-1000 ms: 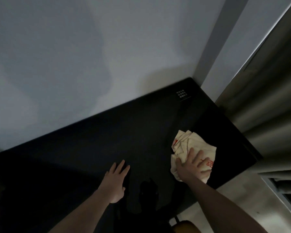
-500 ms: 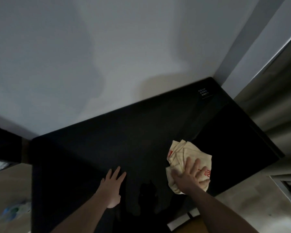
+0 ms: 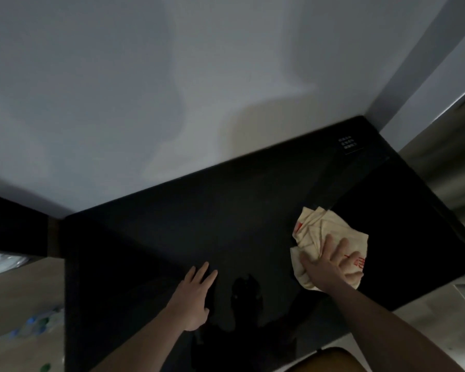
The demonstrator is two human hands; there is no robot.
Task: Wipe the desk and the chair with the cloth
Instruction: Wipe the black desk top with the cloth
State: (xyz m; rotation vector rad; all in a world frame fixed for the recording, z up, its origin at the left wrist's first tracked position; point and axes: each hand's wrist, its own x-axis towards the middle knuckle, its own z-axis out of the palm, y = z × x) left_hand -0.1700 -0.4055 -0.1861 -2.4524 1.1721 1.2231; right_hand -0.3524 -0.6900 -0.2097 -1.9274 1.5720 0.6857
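Observation:
A glossy black desk point(image 3: 199, 224) stands against a pale wall. A crumpled cream cloth point(image 3: 320, 232) with red print lies on the desk's right part. My right hand point(image 3: 330, 264) presses flat on the cloth's near half, fingers spread over it. My left hand point(image 3: 192, 299) rests flat on the bare desk near the front, fingers together, holding nothing. An orange-brown chair edge point(image 3: 330, 358) shows at the bottom, below the desk's front edge.
A small white label point(image 3: 347, 143) sits at the desk's far right corner. Grey curtains point(image 3: 446, 162) hang to the right. A dark piece of furniture point(image 3: 14, 229) adjoins the desk's left end. Pale floor with blurred coloured items point(image 3: 38, 320) lies to the left.
The view has swung left, revealing the desk's left end and floor. My right hand has stayed on the cloth and the cloth has shifted slightly on the desk. My left hand stays flat.

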